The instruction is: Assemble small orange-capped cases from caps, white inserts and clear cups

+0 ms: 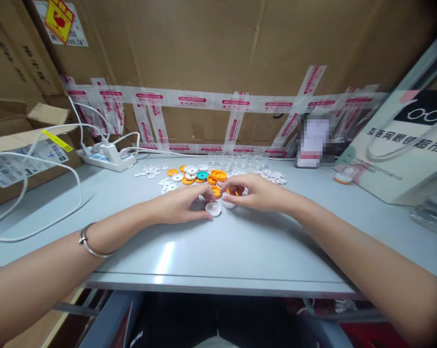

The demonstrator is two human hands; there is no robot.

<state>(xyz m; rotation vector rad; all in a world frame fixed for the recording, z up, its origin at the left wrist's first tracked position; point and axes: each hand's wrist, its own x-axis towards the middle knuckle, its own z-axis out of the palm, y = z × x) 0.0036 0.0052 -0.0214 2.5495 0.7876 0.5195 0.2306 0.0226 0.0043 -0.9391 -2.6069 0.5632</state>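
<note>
My left hand (189, 202) has its thumb and fingers closed around the edge of a round white piece (213, 209) near the middle of the table. Close beside it on the right, my right hand (248, 191) pinches a second white round piece (228, 201) between thumb and fingers. The two pieces are nearly side by side. Just behind the hands lie orange rings (218, 175), white rings (191, 170) and a teal ring (202, 175), some stacked on each other.
Small white parts (272, 176) and clear cups (236, 160) stand farther back. A power strip (109, 157) with white cables and an open carton (22, 164) are at left. A phone (313, 142), a clear cup with an orange base (345, 175) and a paper bag (396, 154) stand right.
</note>
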